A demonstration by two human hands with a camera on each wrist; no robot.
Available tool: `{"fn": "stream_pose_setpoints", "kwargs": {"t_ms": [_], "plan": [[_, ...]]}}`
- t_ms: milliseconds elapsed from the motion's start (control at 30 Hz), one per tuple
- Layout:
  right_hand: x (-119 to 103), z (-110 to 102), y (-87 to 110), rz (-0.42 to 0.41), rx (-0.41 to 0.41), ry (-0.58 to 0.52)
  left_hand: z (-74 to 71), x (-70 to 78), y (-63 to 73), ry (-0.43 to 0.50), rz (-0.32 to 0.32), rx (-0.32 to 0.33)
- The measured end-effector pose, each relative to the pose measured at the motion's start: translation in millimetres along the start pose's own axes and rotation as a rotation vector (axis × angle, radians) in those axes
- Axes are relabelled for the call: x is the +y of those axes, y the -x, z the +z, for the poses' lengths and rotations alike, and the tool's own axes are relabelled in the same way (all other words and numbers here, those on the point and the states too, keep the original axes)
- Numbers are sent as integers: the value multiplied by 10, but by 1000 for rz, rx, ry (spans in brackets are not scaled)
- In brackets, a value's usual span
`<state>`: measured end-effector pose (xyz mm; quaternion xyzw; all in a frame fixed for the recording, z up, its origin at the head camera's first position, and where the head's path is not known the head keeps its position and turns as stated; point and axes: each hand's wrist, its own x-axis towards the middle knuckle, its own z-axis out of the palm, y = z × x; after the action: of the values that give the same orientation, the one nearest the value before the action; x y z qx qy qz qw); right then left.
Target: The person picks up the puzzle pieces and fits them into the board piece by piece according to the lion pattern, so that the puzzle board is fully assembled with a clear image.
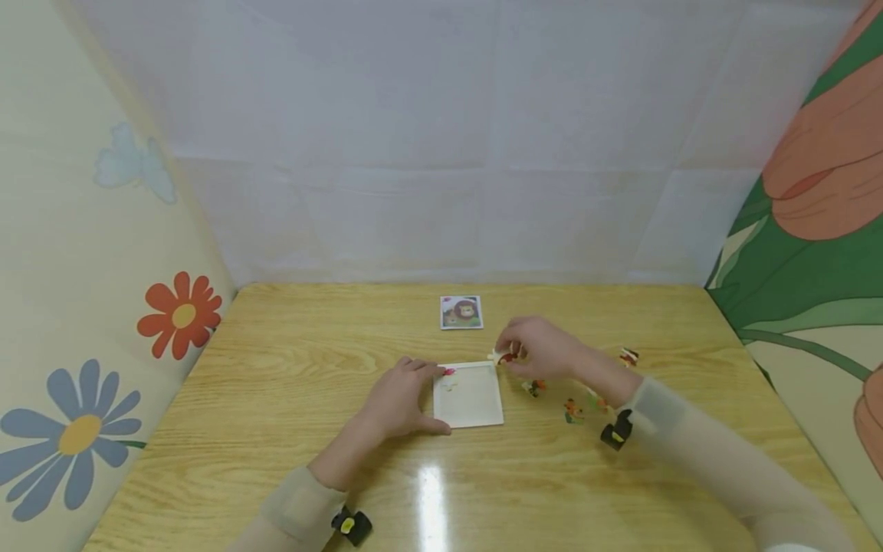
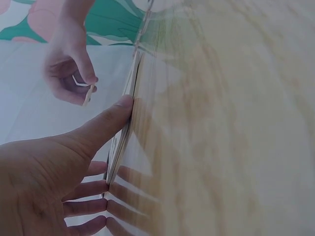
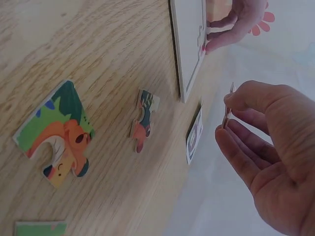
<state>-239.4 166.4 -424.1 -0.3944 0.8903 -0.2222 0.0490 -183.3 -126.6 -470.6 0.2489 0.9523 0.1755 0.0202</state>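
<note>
A square white puzzle tray (image 1: pixel 476 406) lies on the wooden table, with a small piece bearing a pink patch (image 1: pixel 449 372) in its upper left corner. My left hand (image 1: pixel 398 399) rests along the tray's left side, fingers stretched out; in the left wrist view its thumb (image 2: pixel 110 118) touches the tray's edge. Just off the upper right corner, my right hand (image 1: pixel 548 349) pinches a puzzle piece (image 1: pixel 506 358) between thumb and fingers. The right wrist view shows this piece (image 3: pixel 229 104) edge-on, held above the table, so its picture is mostly hidden.
Loose puzzle pieces lie right of the tray: a dark green and orange one (image 3: pixel 144 118), one with animal faces (image 3: pixel 74 140), a green-edged one (image 3: pixel 39 228) and another farther right (image 1: pixel 628 356). A lion picture card (image 1: pixel 461 313) lies behind the tray. White cloth (image 1: pixel 441 153) hangs behind.
</note>
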Motion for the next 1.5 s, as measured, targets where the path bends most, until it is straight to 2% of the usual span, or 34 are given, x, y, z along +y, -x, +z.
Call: {"fn": "stream_pose_setpoints", "kwargs": {"t_ms": [333,500,600,733,1000,1233,1500], "plan": [[-63,27,-105,3,-20,17,18,-18,14,6,-28,-14],[-118,39,-155,41,-14,3,20,-23,-1,3,-20,-10],[-155,53,-177,33,-22,-16,29,-26,-3,-1,-16,-21],[-183,116,-214,25,-50,-20,49,-35,7,-4,-13,-38],[-194,255,-298,-11,-45,-30,25,-36,-16,-8,-6,-26],[-210,380,-342,33,-64,-43,20,-41,-10,-10,-3,-34],[-202,456,-384,34,-74,-3,10,-35,-10,-2,5,-28]]}}
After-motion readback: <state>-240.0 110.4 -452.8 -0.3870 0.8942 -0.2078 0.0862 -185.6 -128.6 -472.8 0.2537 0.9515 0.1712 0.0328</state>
